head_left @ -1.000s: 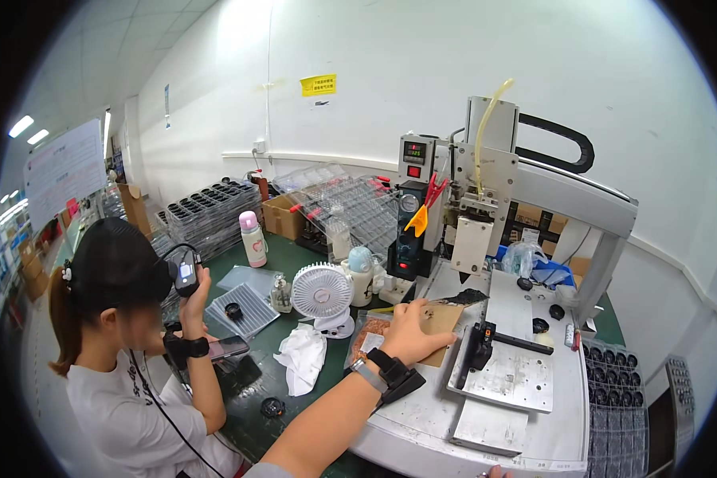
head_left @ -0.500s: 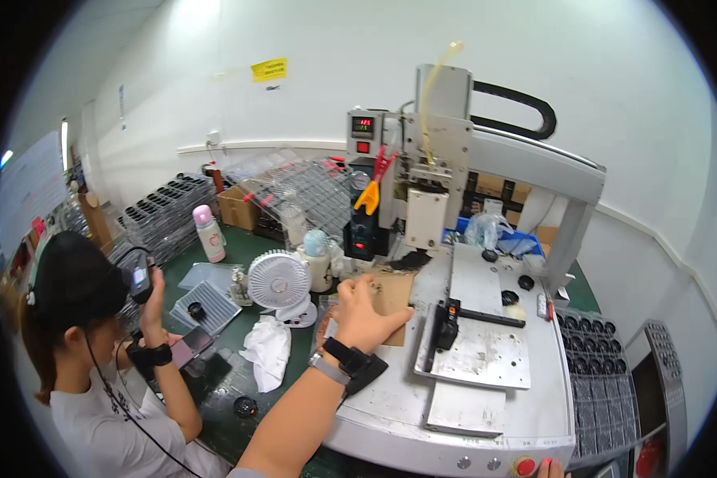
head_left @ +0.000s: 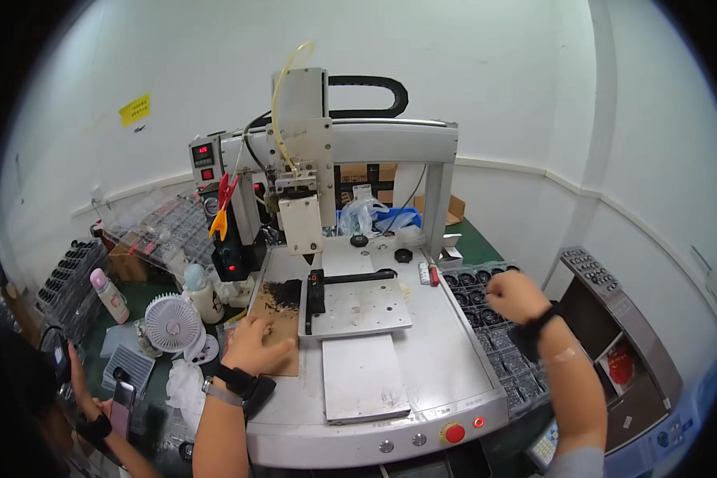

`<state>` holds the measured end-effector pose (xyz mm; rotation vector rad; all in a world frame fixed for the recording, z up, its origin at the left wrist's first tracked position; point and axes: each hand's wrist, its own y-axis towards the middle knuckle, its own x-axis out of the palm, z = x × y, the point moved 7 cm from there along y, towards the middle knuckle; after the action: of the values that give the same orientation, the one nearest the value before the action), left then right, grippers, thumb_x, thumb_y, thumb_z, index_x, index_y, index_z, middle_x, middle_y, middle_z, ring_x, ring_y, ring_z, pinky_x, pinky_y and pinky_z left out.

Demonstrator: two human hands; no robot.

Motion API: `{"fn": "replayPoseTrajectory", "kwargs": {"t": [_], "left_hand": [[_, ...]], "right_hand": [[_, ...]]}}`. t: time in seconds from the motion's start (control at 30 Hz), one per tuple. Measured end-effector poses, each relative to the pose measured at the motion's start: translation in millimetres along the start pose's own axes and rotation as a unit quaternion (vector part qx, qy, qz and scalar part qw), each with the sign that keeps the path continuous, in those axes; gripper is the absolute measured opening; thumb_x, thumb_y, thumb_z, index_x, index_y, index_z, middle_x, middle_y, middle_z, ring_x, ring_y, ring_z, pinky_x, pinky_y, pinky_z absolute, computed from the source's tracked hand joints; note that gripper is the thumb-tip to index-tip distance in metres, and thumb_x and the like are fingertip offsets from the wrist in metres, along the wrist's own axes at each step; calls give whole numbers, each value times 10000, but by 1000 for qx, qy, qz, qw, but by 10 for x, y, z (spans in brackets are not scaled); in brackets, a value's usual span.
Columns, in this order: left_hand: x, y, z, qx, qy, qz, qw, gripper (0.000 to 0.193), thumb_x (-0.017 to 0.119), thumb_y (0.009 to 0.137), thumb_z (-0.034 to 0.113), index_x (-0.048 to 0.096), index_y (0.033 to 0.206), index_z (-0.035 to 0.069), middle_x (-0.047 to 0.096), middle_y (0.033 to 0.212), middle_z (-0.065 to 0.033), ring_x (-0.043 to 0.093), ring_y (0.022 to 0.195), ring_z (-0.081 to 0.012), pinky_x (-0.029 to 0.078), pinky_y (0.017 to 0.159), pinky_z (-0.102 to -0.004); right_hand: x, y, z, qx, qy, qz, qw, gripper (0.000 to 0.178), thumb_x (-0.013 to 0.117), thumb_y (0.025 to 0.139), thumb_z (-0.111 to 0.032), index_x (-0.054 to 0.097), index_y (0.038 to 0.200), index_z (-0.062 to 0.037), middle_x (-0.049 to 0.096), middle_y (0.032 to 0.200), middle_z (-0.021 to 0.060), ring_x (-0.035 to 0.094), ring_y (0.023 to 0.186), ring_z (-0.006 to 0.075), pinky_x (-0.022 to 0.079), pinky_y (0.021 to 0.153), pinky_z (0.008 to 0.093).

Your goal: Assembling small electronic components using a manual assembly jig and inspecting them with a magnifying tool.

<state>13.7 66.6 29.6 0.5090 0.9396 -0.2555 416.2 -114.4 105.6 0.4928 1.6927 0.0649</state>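
Observation:
My left hand (head_left: 256,344) hovers over or rests on a brown cardboard sheet (head_left: 283,365) at the left side of the machine bed, its thumb spread from the fingers and no object visible in it. My right hand (head_left: 518,295) is over a clear tray (head_left: 511,362) of black round parts, right of the machine. Its fingers are curled together; whatever they may hold is hidden. Between my hands stands a gantry machine with a metal plate (head_left: 366,307), on which a black bar fixture (head_left: 316,291) is mounted. Black scraps (head_left: 283,293) lie on the cardboard.
A red button (head_left: 453,433) is on the machine's front panel. Black round parts (head_left: 403,255) lie on the rear bed. Left of the machine are a white fan (head_left: 174,323), bottles and crumpled tissue (head_left: 185,390). A co-worker holding a phone (head_left: 122,410) sits at far left.
My view has turned right. My right hand has moved from the machine's front panel up to the parts tray. My left hand stays near the cardboard.

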Motion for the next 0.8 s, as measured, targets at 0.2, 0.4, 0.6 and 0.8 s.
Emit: {"fn": "replayPoseTrajectory", "kwargs": {"t": [0.2, 0.4, 0.6, 0.8], "left_hand": [[51, 9, -7, 5, -30, -24, 999, 579, 705, 734, 403, 572, 1112, -16, 512, 1127, -248, 498, 1065, -363, 414, 925, -389], [11, -46, 45, 23, -29, -49, 998, 572, 708, 734, 403, 580, 1111, -8, 517, 1122, -234, 496, 1070, -354, 401, 940, -398], [-44, -60, 188, 47, -35, -42, 997, 576, 708, 736, 396, 573, 1124, -8, 480, 1172, -225, 452, 1117, -362, 358, 976, -410], [-87, -60, 169, 101, -67, 24, 992, 459, 710, 740, 234, 550, 1114, 22, 456, 1186, -189, 445, 1128, -331, 347, 985, -378]], "right_hand": [[1579, 390, 807, 62, -149, -207, 965, 342, 569, 736, -221, 677, 954, 19, 643, 961, 240, 624, 891, 359, 477, 894, 378], [1183, 514, 913, 68, -30, -169, 983, 307, 668, 697, -247, 694, 884, -5, 666, 729, 171, 653, 679, 277, 521, 659, 380], [1077, 385, 1336, 110, -35, -246, 962, 362, 705, 705, -276, 681, 943, -5, 674, 759, 147, 656, 644, 228, 518, 628, 339], [1218, 351, 1396, 79, -7, -211, 974, 359, 713, 676, -324, 676, 844, -10, 672, 784, 166, 647, 759, 308, 499, 718, 398]]}}
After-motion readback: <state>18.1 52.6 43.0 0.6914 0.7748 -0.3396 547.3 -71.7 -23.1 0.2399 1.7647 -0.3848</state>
